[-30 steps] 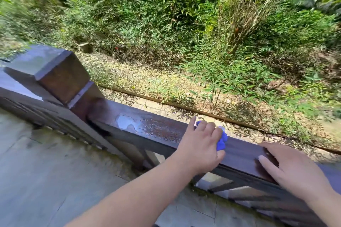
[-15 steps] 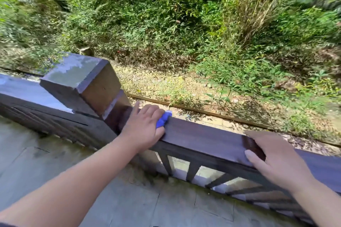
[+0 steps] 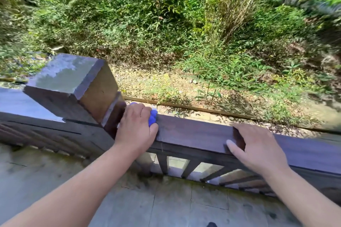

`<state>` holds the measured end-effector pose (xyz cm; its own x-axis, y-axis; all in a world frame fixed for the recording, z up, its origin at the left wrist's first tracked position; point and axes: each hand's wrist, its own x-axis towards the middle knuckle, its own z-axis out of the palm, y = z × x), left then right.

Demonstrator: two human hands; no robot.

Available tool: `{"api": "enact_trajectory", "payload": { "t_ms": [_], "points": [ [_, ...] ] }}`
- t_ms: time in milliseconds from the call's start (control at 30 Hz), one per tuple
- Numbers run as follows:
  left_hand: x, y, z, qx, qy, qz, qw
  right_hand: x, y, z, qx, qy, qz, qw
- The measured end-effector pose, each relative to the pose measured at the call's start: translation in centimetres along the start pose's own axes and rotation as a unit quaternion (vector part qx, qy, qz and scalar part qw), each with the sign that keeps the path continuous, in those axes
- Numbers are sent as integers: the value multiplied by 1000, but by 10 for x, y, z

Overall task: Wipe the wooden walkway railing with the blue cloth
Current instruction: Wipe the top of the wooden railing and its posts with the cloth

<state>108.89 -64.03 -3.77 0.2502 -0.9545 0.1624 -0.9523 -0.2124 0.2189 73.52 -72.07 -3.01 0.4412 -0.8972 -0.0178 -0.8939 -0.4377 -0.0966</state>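
The dark wooden railing runs from a square post at the left down toward the right edge. My left hand presses the blue cloth onto the rail top right beside the post; only a bunched bit of cloth shows past my fingers. My right hand lies flat on the rail top further right, fingers spread, thumb hanging over the near face.
Slanted balusters stand under the rail. Grey stone paving covers the walkway on my side. Beyond the rail lie a leaf-strewn strip with a wooden edging and dense green bushes. Another rail section continues left of the post.
My left hand has slid the cloth leftward along the rail until it reached the post. My right hand has stayed resting on the rail.
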Motion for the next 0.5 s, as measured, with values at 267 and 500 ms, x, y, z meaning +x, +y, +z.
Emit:
{"api": "enact_trajectory", "payload": {
  "t_ms": [267, 500],
  "points": [
    [1, 2, 0, 17, -7, 3, 1000, 0, -2, -2, -14, -10, 1, 1000],
    [-2, 58, 10, 41, -16, 67, 997, 1, -3, -5, -17, -11, -2, 1000]
  ]
}}
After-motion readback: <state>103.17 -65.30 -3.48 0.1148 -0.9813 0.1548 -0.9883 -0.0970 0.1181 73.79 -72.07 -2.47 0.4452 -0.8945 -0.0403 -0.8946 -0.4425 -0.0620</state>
